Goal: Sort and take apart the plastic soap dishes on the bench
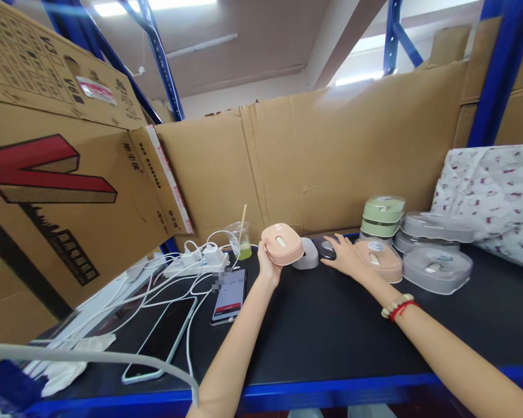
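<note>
My left hand (pixel 270 261) is closed around a pink plastic case (pixel 283 242), rounded in outline with a pale oblong slot in its top. It is raised a little above the black tabletop and tilted. My right hand (pixel 348 255) has its fingers spread, fingertips at the edge of a dark grey case (pixel 325 248); whether they touch it I cannot tell. A light grey case (pixel 307 255) sits between the two hands, partly hidden by the pink one. Beneath and behind my right wrist lies another pink case (pixel 386 264) with a clear cover.
Green cases (pixel 382 212) and clear-covered grey cases (pixel 438 270) are stacked at right, beside a patterned white bag (pixel 492 203). At left are two phones (pixel 163 337), a power strip (pixel 198 261) with tangled white cables and a cup (pixel 243 247) with green liquid. Cardboard (pixel 353 151) walls the back.
</note>
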Action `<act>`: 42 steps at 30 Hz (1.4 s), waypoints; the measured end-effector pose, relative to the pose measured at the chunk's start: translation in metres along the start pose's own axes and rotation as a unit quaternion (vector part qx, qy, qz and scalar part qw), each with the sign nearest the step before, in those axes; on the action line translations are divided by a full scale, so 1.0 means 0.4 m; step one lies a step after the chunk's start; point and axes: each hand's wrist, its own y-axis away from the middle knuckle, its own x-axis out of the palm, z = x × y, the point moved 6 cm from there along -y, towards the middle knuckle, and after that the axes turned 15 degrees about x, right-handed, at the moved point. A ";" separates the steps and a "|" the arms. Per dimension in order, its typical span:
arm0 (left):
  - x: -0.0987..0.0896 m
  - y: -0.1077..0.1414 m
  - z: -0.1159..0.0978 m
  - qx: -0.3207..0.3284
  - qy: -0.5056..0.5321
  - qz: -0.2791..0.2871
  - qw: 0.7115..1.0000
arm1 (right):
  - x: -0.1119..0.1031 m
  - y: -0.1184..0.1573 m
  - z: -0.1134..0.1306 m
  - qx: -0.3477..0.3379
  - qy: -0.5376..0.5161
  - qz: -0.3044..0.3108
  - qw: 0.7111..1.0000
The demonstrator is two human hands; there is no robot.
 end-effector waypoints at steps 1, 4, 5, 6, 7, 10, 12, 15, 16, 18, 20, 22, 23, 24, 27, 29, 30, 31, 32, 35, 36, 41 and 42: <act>-0.005 -0.005 0.002 -0.002 -0.001 -0.004 1.000 | 0.003 0.002 -0.001 0.010 0.002 0.002 1.000; -0.020 -0.019 0.007 -0.004 0.000 -0.017 1.000 | 0.007 0.008 0.000 0.013 0.004 0.009 1.000; -0.023 -0.022 0.008 -0.003 0.002 -0.019 1.000 | 0.005 0.009 0.001 0.008 0.003 0.010 1.000; -0.024 -0.025 0.010 -0.002 0.005 -0.021 1.000 | 0.001 0.011 0.003 0.003 0.001 0.011 1.000; -0.025 -0.026 0.010 0.000 0.008 -0.021 1.000 | -0.003 0.012 0.005 -0.002 -0.002 0.012 1.000; -0.023 -0.027 0.009 0.005 0.013 -0.017 1.000 | -0.020 0.015 0.014 -0.009 -0.015 0.018 1.000; -0.021 -0.027 0.009 0.005 0.006 -0.010 1.000 | -0.035 0.018 0.023 -0.005 -0.032 0.015 0.999; -0.016 -0.026 0.011 0.005 -0.018 0.014 1.000 | -0.062 0.025 0.044 0.000 -0.087 -0.010 0.996; -0.013 -0.025 0.014 0.007 -0.028 0.025 0.999 | -0.072 0.030 0.054 -0.005 -0.128 -0.020 0.992; -0.004 -0.020 0.020 0.015 -0.048 0.050 0.997 | -0.083 0.046 0.081 -0.029 -0.226 -0.027 0.973; 0.008 -0.012 0.027 0.023 -0.062 0.076 0.995 | -0.080 0.070 0.115 -0.068 -0.303 -0.011 0.950; 0.020 -0.001 0.030 0.031 -0.067 0.099 0.992 | -0.070 0.094 0.145 -0.091 -0.342 0.008 0.935; 0.025 0.005 0.029 0.037 -0.070 0.108 0.991 | -0.065 0.103 0.156 -0.090 -0.357 0.015 0.930; 0.029 0.010 0.026 0.044 -0.074 0.115 0.990 | -0.060 0.111 0.162 -0.083 -0.369 0.022 0.926; 0.034 0.015 0.012 0.071 -0.092 0.124 0.985 | -0.052 0.118 0.167 -0.053 -0.387 0.043 0.920; 0.032 0.011 0.006 0.090 -0.102 0.122 0.983 | -0.055 0.115 0.166 -0.047 -0.392 0.048 0.917; 0.030 0.006 0.005 0.101 -0.108 0.116 0.982 | -0.056 0.113 0.165 -0.045 -0.393 0.048 0.917; 0.026 0.001 0.004 0.112 -0.115 0.107 0.981 | -0.057 0.111 0.163 -0.043 -0.393 0.049 0.917; 0.022 -0.004 0.004 0.122 -0.122 0.095 0.980 | -0.056 0.108 0.161 -0.042 -0.390 0.052 0.918; 0.016 -0.010 0.004 0.146 -0.133 0.072 0.978 | -0.053 0.102 0.156 -0.041 -0.389 0.056 0.919; 0.018 -0.008 0.006 0.143 -0.132 0.076 0.978 | -0.054 0.100 0.154 -0.043 -0.398 0.052 0.915; 0.048 0.023 0.029 0.019 -0.123 0.167 0.978 | -0.062 0.088 0.142 -0.043 -0.495 0.040 0.867; 0.052 0.028 0.031 0.003 -0.120 0.179 0.977 | -0.061 0.084 0.140 -0.036 -0.507 0.046 0.860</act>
